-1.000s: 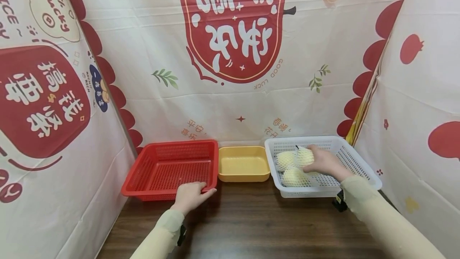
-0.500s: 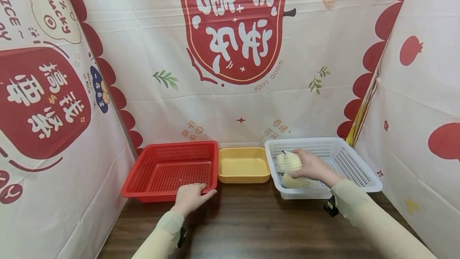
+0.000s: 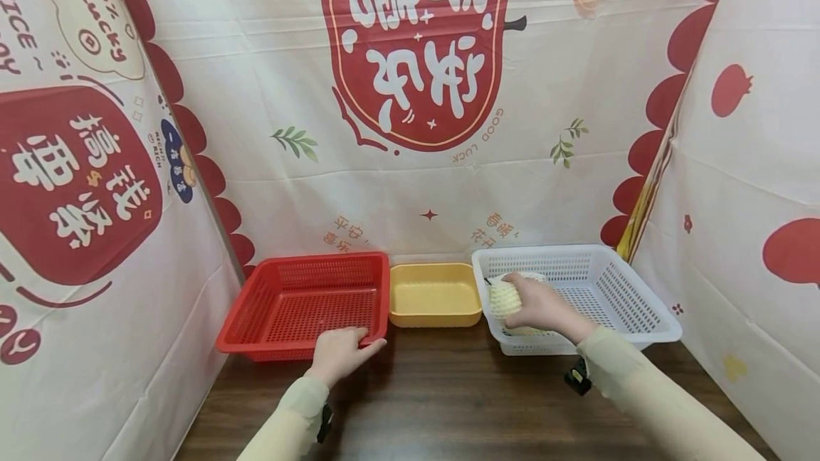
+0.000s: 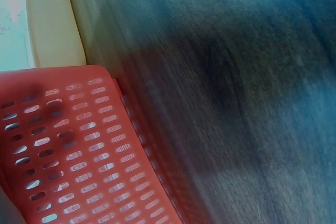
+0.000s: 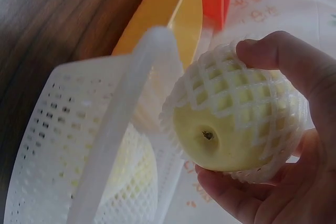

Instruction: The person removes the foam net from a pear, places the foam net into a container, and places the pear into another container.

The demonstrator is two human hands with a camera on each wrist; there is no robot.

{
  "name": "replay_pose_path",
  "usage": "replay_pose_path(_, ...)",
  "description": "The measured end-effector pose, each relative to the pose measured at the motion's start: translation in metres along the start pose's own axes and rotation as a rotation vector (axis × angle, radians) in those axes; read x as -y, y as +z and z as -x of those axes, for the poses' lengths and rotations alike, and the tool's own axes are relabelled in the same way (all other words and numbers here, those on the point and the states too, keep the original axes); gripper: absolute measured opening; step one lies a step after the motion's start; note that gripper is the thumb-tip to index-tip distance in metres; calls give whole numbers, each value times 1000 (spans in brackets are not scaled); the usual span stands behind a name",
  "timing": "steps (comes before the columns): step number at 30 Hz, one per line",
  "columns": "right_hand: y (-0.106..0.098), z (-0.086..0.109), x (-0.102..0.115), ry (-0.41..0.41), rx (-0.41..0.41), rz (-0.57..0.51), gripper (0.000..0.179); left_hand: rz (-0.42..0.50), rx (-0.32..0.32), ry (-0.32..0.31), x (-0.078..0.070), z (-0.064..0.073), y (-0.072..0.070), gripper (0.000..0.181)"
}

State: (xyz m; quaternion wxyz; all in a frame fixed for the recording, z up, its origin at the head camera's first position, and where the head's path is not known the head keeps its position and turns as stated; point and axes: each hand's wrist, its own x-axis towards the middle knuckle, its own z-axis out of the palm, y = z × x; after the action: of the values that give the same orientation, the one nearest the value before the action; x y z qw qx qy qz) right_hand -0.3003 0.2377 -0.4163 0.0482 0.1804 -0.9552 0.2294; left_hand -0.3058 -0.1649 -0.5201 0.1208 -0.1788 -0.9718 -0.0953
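My right hand [image 3: 544, 308] grips a pale yellow pear [image 3: 504, 299] in a white foam net, over the left side of the white basket [image 3: 640, 341]. In the right wrist view, thumb and fingers wrap the pear [image 5: 226, 129], whose bare end faces the camera. More netted fruit [image 5: 131, 174] lies inside the white basket, partly hidden by the hand and the basket wall. My left hand [image 3: 339, 354] holds the near rim of the red basket [image 3: 269, 347] close to its right corner. Its fingers go over the rim and are mostly hidden.
Between the two baskets stands a shallow yellow tray [image 3: 435, 319], near the back of the brown wooden table [image 3: 442, 397]. Printed cloth walls [image 3: 410, 191] enclose the back and both sides.
My right hand has carried the pear leftward and slightly down, from the middle of the white basket's left half toward its left wall. The left hand has stayed on the red basket.
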Motion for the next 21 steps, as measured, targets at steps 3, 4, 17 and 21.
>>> replay_pose_path(3,5,0,5,-12,10,-8,82,3,1,-8,0,0,1,77)
replay_pose_path(4,6,-1,7,-7,13,-12,83,3,2,-9,0,0,1,77)
replay_pose_path(17,28,-7,29,-49,61,-30,81,-3,-2,-10,0,0,3,82)
replay_pose_path(21,32,-8,32,-83,44,-47,79,-1,-7,-3,0,0,2,81)
